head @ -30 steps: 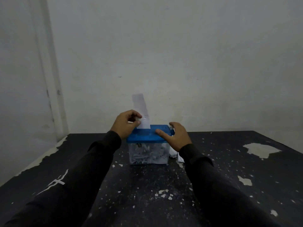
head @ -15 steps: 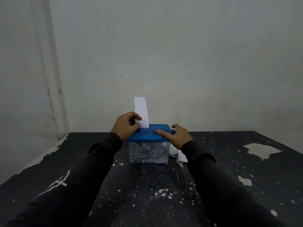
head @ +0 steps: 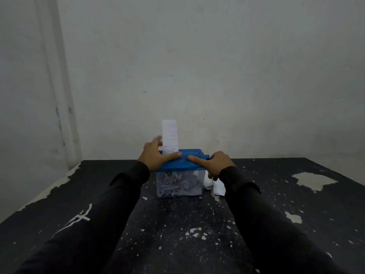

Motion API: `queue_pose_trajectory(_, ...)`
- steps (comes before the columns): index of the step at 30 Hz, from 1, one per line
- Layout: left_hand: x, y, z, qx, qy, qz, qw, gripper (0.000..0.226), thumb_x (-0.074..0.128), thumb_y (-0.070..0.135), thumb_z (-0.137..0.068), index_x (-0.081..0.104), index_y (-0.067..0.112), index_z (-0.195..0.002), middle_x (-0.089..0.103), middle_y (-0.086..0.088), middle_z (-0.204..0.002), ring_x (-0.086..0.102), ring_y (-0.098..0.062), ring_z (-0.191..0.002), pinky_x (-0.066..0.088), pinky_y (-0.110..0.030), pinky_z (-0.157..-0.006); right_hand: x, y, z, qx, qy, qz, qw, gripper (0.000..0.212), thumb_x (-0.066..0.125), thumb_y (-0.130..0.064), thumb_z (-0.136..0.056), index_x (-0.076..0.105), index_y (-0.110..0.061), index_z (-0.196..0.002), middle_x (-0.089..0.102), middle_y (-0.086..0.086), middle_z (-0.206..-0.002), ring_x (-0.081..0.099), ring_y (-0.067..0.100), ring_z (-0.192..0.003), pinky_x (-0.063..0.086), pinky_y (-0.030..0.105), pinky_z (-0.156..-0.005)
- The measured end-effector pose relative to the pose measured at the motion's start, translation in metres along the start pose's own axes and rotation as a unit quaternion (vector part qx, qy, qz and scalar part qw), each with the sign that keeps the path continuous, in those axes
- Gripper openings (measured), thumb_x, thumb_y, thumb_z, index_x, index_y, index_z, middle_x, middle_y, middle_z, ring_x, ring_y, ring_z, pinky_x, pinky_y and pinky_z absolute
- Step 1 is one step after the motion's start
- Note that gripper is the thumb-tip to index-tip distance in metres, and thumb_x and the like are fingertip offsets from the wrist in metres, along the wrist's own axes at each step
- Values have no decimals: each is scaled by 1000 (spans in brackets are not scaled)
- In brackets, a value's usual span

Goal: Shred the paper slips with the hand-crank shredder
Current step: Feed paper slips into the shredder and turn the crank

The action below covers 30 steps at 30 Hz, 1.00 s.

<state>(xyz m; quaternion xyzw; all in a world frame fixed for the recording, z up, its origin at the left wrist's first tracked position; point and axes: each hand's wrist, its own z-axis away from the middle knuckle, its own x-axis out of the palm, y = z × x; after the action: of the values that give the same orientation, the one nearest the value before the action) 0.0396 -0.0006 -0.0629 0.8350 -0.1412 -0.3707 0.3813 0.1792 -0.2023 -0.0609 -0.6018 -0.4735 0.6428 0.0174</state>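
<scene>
A hand-crank shredder stands mid-table, with a blue lid (head: 185, 165) over a clear bin (head: 178, 184) full of white shreds. A white paper slip (head: 169, 135) stands upright in the lid's slot. My left hand (head: 156, 157) rests on the lid's left end, thumb flat along the top below the slip, fingers blurred behind it. My right hand (head: 216, 163) grips the lid's right end beside the blue crank hub (head: 206, 156), thumb on top and fingers curled down the side. The crank handle is hidden by that hand.
More white paper slips (head: 218, 187) lie on the table just right of the bin, partly under my right wrist. The black table (head: 177, 230) is chipped and speckled with white flecks. A pale wall stands close behind, and the table's left edge runs along another wall.
My left hand let go of the slip and dropped onto the lid with its thumb laid flat. The slip now stands straight in the slot. My right hand slid further over the right end.
</scene>
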Motion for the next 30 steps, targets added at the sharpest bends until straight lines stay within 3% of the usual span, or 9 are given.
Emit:
queue_pose_trajectory(2,3,-1,-1,-26,-47,-16,998,105,79,84,-50,65,23,-133,69,3,-127,66,-16,-107,56,-35,-95,-1,-4,3,8,12,13,1000,104,53,-104,-46,69,-5,-74,69,2,-54,69,19,-53,61,34,-61)
queue_pose_trajectory(5,1,1,-4,-39,-91,21,995,89,87,74,-52,70,26,-126,72,5,-120,69,-14,-103,57,-34,-94,-2,-9,8,-1,59,38,998,96,50,-105,-49,54,-12,-71,51,0,-58,55,22,-53,45,37,-51)
queue_pose_trajectory(8,0,4,-4,-43,-105,43,993,91,89,73,-46,72,26,-121,73,7,-115,69,-13,-102,56,-33,-96,-6,-12,8,-8,102,-25,994,84,46,-95,-71,57,-12,-81,57,1,-74,59,22,-70,39,32,-58)
queue_pose_trajectory(11,-1,5,-4,-45,-112,52,991,88,90,70,-51,71,23,-124,72,8,-115,68,-10,-101,54,-27,-93,-22,-17,0,0,130,-258,957,58,50,-59,-97,60,-2,-89,59,4,-74,54,21,-65,35,29,-54)
queue_pose_trajectory(13,-2,6,-4,-42,-121,53,990,77,89,61,-59,71,22,-124,72,9,-114,67,-7,-98,53,-20,-85,-32,-17,-6,20,87,-393,915,29,48,-25,-97,54,-1,-83,56,6,-60,41,17,-46,27,26,-49)
queue_pose_trajectory(16,-2,7,-5,-38,-120,54,991,69,87,54,-65,71,21,-123,72,8,-114,67,-7,-97,51,-14,-76,-30,-9,-20,1,72,-423,903,18,47,-6,-93,50,-7,-75,54,11,-62,35,14,-39,29,25,-47)
queue_pose_trajectory(21,-3,9,-2,-41,-129,53,989,51,87,42,-76,70,23,-121,70,14,-108,67,1,-91,49,-7,-71,-16,-3,-39,-31,127,-383,914,11,65,-17,-97,64,-8,-91,66,4,-67,53,8,-45,41,20,-44)
queue_pose_trajectory(25,-3,6,-2,-44,-135,58,988,44,88,41,-75,71,27,-113,71,15,-104,67,4,-86,49,-5,-69,-3,1,-56,-31,162,-291,942,20,67,-30,-96,71,-11,-93,70,7,-76,62,16,-64,45,20,-57)
queue_pose_trajectory(30,-4,6,-1,-37,-137,59,988,44,86,38,-79,68,24,-118,68,17,-103,64,2,-90,47,-3,-65,23,27,-62,10,117,-184,976,36,62,-34,-98,72,-4,-82,71,13,-81,64,25,-76,55,39,-78)
